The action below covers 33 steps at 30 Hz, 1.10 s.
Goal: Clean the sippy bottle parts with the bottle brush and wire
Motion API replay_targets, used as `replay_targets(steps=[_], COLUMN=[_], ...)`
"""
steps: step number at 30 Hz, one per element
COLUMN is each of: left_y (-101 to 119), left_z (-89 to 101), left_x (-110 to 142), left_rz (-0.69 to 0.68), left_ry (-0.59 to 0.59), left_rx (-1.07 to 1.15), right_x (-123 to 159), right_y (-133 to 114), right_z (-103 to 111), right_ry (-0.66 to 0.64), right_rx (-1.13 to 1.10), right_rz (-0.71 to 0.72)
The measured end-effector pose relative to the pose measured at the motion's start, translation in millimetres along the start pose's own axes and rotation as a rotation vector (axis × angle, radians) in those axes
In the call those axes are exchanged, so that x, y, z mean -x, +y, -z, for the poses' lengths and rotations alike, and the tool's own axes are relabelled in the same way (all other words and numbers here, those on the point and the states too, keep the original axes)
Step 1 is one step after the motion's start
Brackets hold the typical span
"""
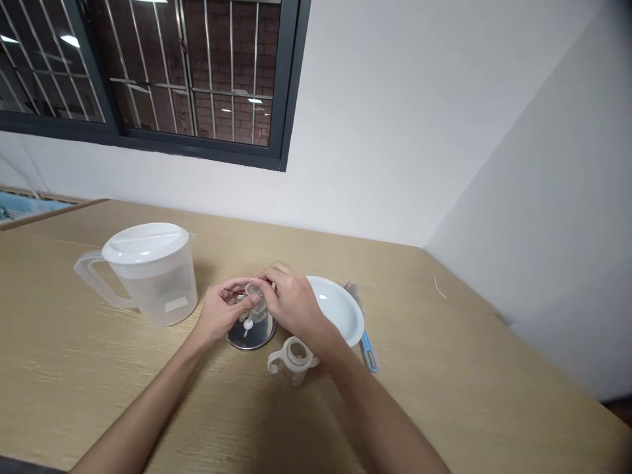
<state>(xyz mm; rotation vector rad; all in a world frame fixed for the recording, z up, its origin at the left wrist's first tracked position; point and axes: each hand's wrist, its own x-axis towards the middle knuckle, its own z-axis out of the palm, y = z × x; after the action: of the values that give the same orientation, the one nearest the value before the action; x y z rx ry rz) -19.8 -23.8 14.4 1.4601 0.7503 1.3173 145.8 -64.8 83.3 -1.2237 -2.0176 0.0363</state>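
Both hands meet over a small steel bowl [251, 334] on the wooden table [469, 368]. My left hand [224, 311] and my right hand [291, 303] are closed together on a small clear part [255, 294], perhaps a bottle piece, held just above the bowl. A small white piece [247, 324] hangs below it. Near my right wrist stands a clear baby-bottle collar with handles [293, 359].
A clear plastic jug [148, 273] with a white lid stands at the left. A white bowl [340, 309] lies right of my hands, with a blue-handled tool [368, 351] beside it. White walls meet at the table's far right corner; a barred window is above.
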Motion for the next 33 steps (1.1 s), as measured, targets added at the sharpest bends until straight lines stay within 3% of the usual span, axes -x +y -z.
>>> replay_targets(steps=[10, 20, 25, 33], left_y=[5, -2, -7, 2], left_z=[-7.6, -3.3, 2.4, 4.7], left_x=[4, 3, 0, 0], left_rz=[-0.058, -0.133, -0.110, -0.090], left_ry=[-0.077, -0.098, -0.079, -0.027], left_rx=[-0.214, -0.399, -0.501, -0.386], right_x=[-3, -6, -3, 6], right_y=[4, 12, 15, 25], right_z=[34, 50, 76, 112], right_ry=[0.186, 0.346, 0.516, 0.625], right_rx=[-0.040, -0.089, -0.132, -0.212], right_rz=[-0.070, -0.047, -0.105, -0.270])
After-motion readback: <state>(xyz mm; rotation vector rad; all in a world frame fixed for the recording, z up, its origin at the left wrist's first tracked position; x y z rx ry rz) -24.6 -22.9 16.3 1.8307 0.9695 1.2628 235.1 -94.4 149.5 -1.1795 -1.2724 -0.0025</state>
